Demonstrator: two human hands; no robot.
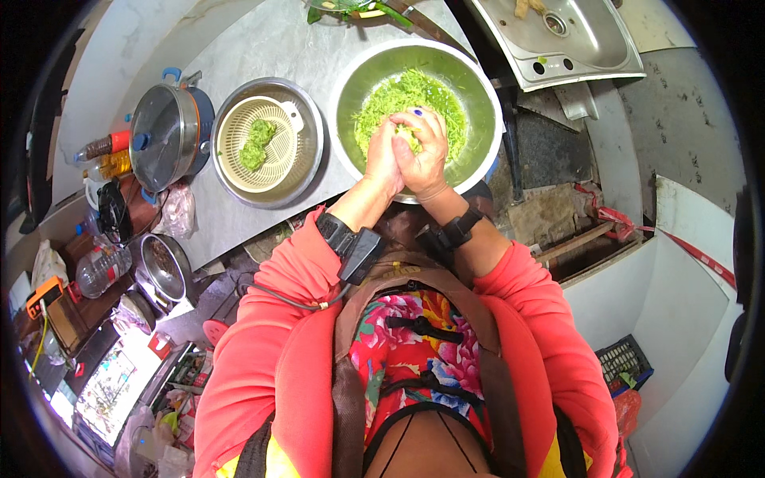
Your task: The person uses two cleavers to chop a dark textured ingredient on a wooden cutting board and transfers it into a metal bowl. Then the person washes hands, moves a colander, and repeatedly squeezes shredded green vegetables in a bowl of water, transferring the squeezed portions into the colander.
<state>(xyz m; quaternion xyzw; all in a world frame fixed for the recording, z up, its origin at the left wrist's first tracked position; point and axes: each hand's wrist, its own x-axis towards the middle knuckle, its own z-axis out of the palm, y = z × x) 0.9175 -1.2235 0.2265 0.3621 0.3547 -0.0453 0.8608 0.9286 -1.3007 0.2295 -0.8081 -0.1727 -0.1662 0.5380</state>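
A large stainless steel bowl [342, 107] stands at the counter's front edge with shredded green vegetable [382, 98] in it. Over the bowl, my left hand [382, 155] and my right hand [425, 152] are pressed together around a clump of the shreds [409, 138]. Most of that clump is hidden by my palms and fingers. To the left, a beige plastic colander [281, 158] sits inside a second metal bowl [311, 173]. Squeezed lumps of green shreds [256, 146] lie in the colander, touching each other.
A lidded pot [164, 137] with blue handles stands left of the colander, beside oil bottles [110, 166]. At the back lie a knife [427, 24] and green vegetable pieces [394, 13]. A steel sink [574, 42] is at the upper right.
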